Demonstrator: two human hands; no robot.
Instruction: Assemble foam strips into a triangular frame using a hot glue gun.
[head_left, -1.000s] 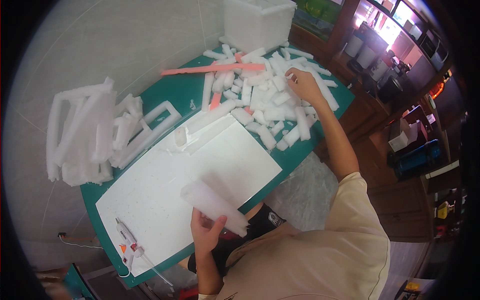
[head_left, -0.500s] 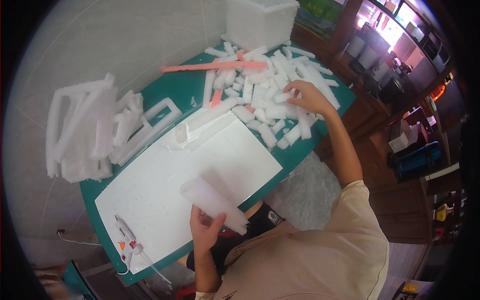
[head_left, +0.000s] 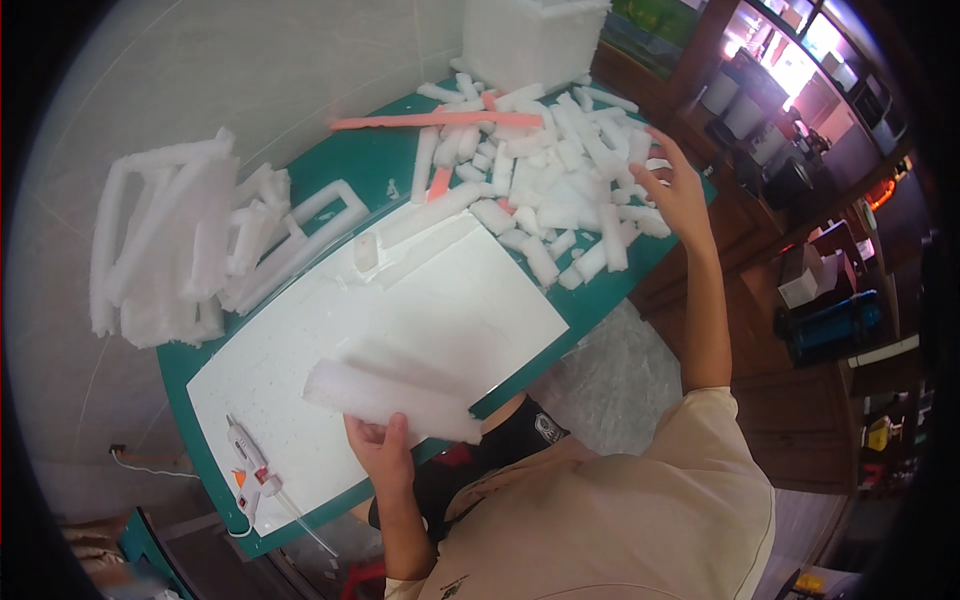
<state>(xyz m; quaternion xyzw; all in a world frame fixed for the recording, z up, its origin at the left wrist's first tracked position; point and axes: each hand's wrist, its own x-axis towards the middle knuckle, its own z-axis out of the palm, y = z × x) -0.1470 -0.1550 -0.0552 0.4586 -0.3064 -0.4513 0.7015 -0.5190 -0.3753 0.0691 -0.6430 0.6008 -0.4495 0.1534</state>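
Observation:
A thick, long white foam piece (head_left: 400, 402) is in my left hand (head_left: 383, 447), held above the near edge of the white board (head_left: 450, 330). My thumb lies on its near side, and the other fingers are partly hidden behind it. Up at the right edge of the foam pile (head_left: 560, 185), my right hand (head_left: 682, 192) has its thumb and fingers curved round a white foam strip (head_left: 639, 148). The strip's lower part is hidden among the other pieces. Several pink strips, such as a long pink foam strip (head_left: 430, 121), lie in the pile.
A glue gun (head_left: 255, 470) with a clear stick lies at the board's left corner. Stacked white foam frames (head_left: 165, 250) lean at the left by the wall. A white foam box (head_left: 535, 45) stands at the back of the green table (head_left: 350, 175). Wooden cabinets (head_left: 790, 400) stand right.
My right hand has moved right and away, from the pile's middle to its right edge. The left hand has shifted left with its foam piece, which has turned flatter across the view.

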